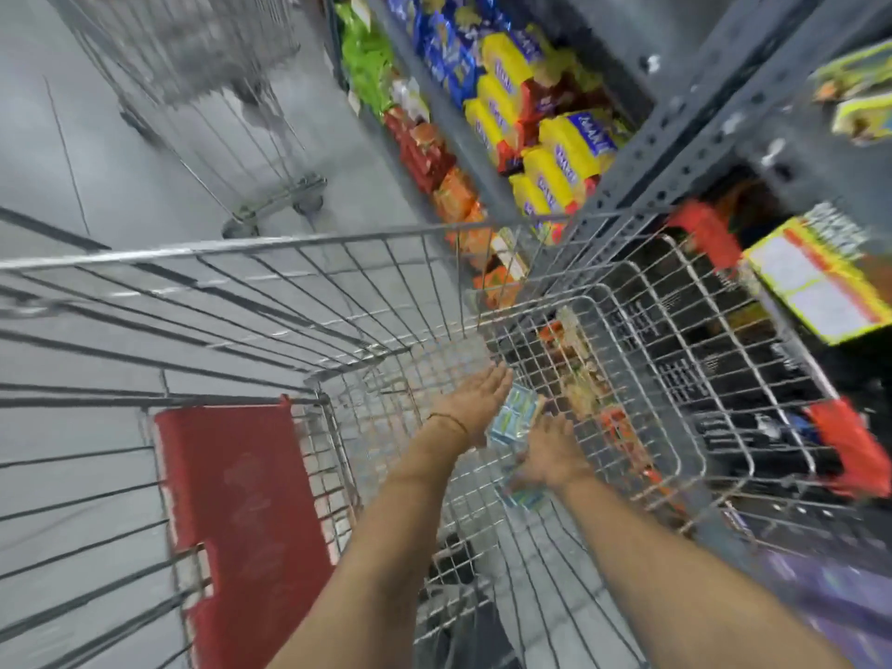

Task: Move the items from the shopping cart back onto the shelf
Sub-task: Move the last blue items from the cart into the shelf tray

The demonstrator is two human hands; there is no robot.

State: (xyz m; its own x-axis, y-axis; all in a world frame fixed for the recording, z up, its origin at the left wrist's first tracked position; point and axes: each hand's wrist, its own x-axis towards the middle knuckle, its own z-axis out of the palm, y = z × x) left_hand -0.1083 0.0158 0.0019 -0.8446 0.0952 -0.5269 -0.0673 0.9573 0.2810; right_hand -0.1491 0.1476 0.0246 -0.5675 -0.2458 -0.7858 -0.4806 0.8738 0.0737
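Note:
Both my arms reach down into the wire shopping cart (338,243). A stack of light blue packets (519,417) lies on the cart floor between my hands. My left hand (475,398) is flat with fingers extended against the packets' left side. My right hand (550,451) presses on their right side, with more blue packets (523,494) under its wrist. Orange and red packets (613,422) lie along the cart's right side. The grey metal shelf (675,137) stands to the right. The view is blurred by motion.
The shelf holds yellow biscuit packs (564,152), blue packs (449,45), green bags (367,65) and orange packs (456,193). A second wire cart (202,89) stands ahead on the grey floor. The cart's red child seat flap (241,514) is at my left.

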